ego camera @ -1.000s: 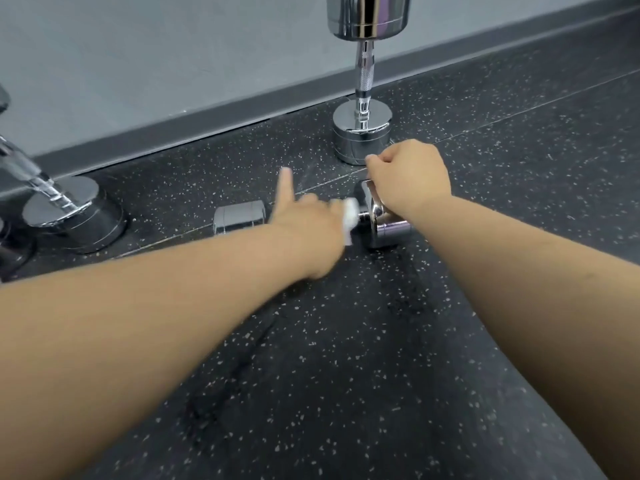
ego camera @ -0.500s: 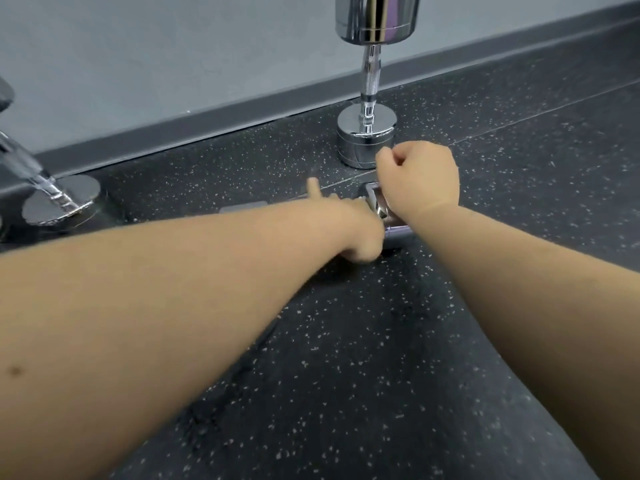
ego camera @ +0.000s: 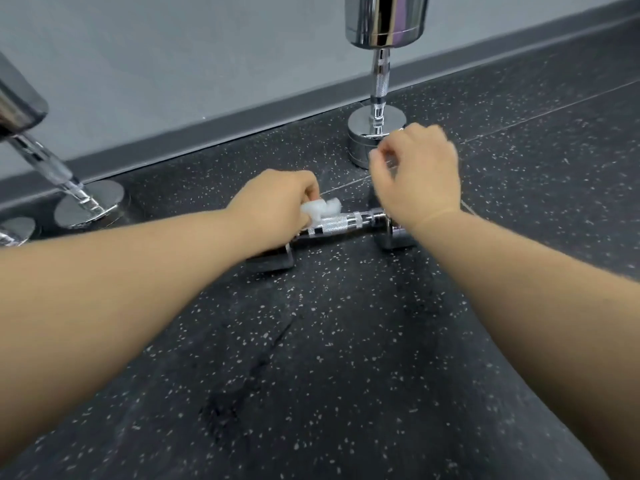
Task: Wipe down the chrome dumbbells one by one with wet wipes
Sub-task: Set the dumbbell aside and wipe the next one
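Currently one chrome dumbbell (ego camera: 341,225) lies flat on the speckled black floor (ego camera: 346,358), long axis running left-right across the view, slightly rising toward the right. Left hand (ego camera: 277,206) sits at the left end of the knurled handle, fingers (ego camera: 304,192) pinched shut on a bunched white wet wipe (ego camera: 320,208) that touches the bar. Right hand (ego camera: 420,174) is over the right-hand head, which it mostly hides; its fingers are curled in, blurred, and whether they grip the head or only steady it cannot be told.

Judgement: step in hand is wiping the handle. Bare bar lies to the right of the wipe, between the two hands, so the left hand is nearer and a stroke would run rightward along the axis until it meets the right hand.

Around: an upright dumbbell (ego camera: 379,81) stands just behind the right hand, near the grey wall (ego camera: 173,64) and its baseboard. A leaning dumbbell (ego camera: 52,168) stands far left, well apart, with another chrome base (ego camera: 14,230) at the frame edge. Nothing lies across the handle itself.
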Demonstrator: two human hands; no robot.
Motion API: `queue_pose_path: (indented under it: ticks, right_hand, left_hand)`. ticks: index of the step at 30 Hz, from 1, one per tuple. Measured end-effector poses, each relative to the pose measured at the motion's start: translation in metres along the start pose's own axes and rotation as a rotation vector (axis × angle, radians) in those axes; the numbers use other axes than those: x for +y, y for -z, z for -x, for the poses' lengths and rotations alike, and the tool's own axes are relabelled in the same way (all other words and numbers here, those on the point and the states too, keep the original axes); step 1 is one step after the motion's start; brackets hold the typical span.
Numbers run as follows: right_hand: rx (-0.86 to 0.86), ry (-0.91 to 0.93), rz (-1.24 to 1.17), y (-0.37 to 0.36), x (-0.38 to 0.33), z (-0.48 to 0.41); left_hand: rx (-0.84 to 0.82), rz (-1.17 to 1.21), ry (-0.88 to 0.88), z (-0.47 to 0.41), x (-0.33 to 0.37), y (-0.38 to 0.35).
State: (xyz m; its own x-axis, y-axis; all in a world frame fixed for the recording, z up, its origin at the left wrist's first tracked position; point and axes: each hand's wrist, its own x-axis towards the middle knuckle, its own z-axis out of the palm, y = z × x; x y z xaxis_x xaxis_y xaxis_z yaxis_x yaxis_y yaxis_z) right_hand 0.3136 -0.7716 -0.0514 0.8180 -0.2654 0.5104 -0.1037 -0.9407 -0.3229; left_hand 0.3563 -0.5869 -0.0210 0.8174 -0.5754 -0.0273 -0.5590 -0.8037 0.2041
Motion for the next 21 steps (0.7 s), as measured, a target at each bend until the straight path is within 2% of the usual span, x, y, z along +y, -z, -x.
queue_pose_path:
  ticks: [2,4,8,10,12,14,16,18,21]
  right_hand:
    - [-0.082,0.191,-0.048,-0.007,-0.014,0.017]
    - [-0.217,0.317,0.043,-0.017,-0.021,0.03]
    - [-0.301,0.405,0.131,-0.015,-0.02,0.029]
    - [-0.439,0.451,0.074,-0.014,-0.034,0.029]
    - [-0.562,0.357,-0.091,-0.015,-0.054,0.037]
    - [-0.571,0.205,-0.203,-0.016,-0.065,0.04]
    - [-0.517,0.13,-0.141,-0.02,-0.063,0.034]
    - [-0.498,0.036,-0.041,-0.024,-0.06,0.017]
    - [-0.544,0.012,-0.004,-0.031,-0.075,0.006]
  left_hand:
    - [-0.013,0.149,0.027,0.004,-0.008,-0.006]
    - [0.004,0.155,0.036,0.011,-0.016,-0.009]
    - [0.147,0.105,-0.01,0.033,-0.043,-0.021]
    - [0.236,0.111,-0.06,0.042,-0.048,-0.032]
    - [0.297,0.153,-0.045,0.04,-0.047,-0.038]
    - [0.304,0.236,0.033,0.033,-0.045,-0.037]
    - [0.279,0.294,0.095,0.022,-0.047,-0.032]
    - [0.287,0.252,0.127,0.009,-0.054,-0.028]
    - [0.296,0.203,0.238,-0.014,-0.064,-0.022]
